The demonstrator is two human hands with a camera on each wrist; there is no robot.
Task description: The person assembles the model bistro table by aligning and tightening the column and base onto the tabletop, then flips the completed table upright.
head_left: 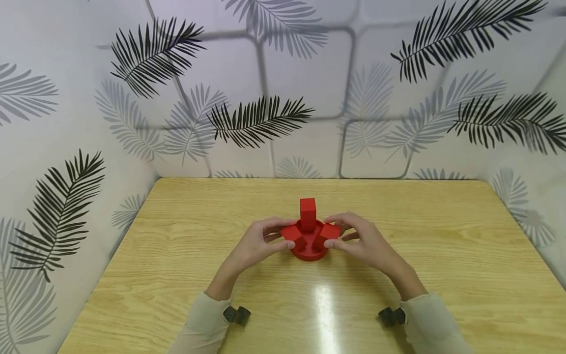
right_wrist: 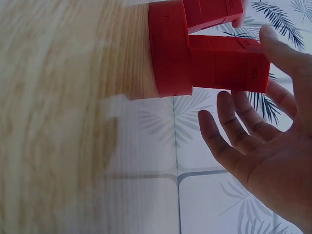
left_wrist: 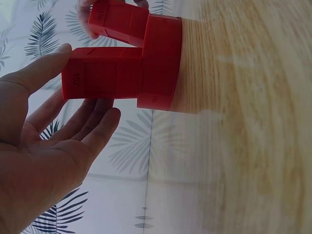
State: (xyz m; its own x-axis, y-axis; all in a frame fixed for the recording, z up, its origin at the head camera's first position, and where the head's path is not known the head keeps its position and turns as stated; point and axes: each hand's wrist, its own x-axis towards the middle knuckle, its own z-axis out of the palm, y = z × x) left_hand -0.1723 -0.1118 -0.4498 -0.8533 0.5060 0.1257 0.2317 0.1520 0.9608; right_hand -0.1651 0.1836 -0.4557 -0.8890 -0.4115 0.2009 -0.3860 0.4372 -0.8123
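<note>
A round, shallow red tray (head_left: pixel 309 255) stands on the table with three red rectangular blocks upright in it. The back block (head_left: pixel 308 212) is untouched. My left hand (head_left: pixel 258 242) pinches the top of the left block (left_wrist: pixel 105 73) between thumb and fingers. On the other side, my right hand (head_left: pixel 366 241) holds the top of the right block (right_wrist: pixel 226 63) the same way. Both of these blocks lean outward, their lower ends within the tray's rim (left_wrist: pixel 163 63). Small numbers are marked on the block sides; the inner faces are partly hidden.
The light wooden table (head_left: pixel 177 275) extends around the tray on all sides. Behind it and at both sides rise pale walls (head_left: pixel 305 78) with a leaf print. A dark wrist camera (head_left: pixel 237 315) sits on the left cuff, another (head_left: pixel 391 317) on the right.
</note>
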